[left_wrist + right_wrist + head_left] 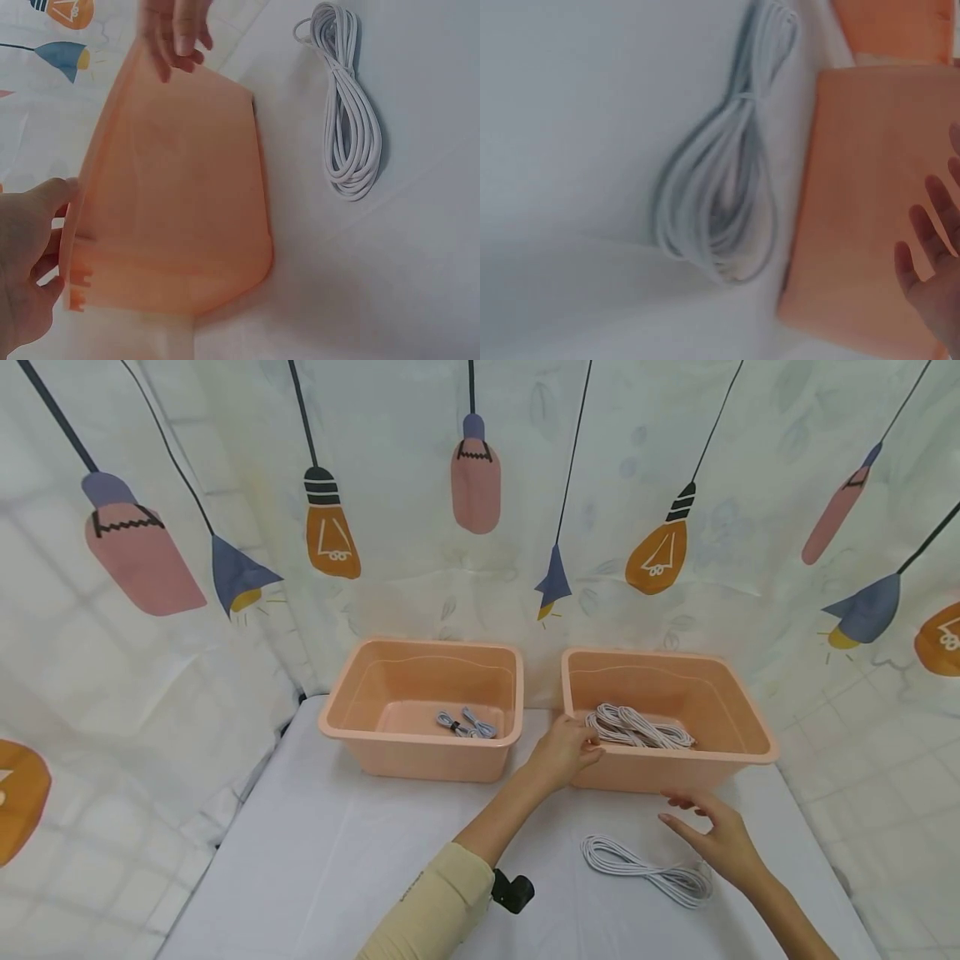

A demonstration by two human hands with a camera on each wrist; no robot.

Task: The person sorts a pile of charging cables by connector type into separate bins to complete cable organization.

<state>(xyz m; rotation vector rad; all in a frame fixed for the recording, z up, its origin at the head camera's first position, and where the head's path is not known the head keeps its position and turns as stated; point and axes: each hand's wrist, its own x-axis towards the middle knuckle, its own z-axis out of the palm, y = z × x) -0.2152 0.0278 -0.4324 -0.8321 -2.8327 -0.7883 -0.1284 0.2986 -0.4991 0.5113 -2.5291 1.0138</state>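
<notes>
My left hand (564,752) holds the rim of the right peach plastic bin (660,772) at its front left corner. In the left wrist view the left hand (28,262) has its thumb and fingertips at the bin's rim. Inside this bin lie several coiled white cables (637,727). A bundled white cable (648,870) rests on the table in front, its loops tied at the middle. My right hand (716,839) hovers beside it with fingers spread and nothing in them. The right wrist view shows the right hand (937,277) before the bin's side.
A second peach bin (427,760) stands to the left, holding small grey cables (467,724), one with a black tie. Both bins sit at the back of the white-covered table (315,868), against a curtain (420,602) printed with lamps.
</notes>
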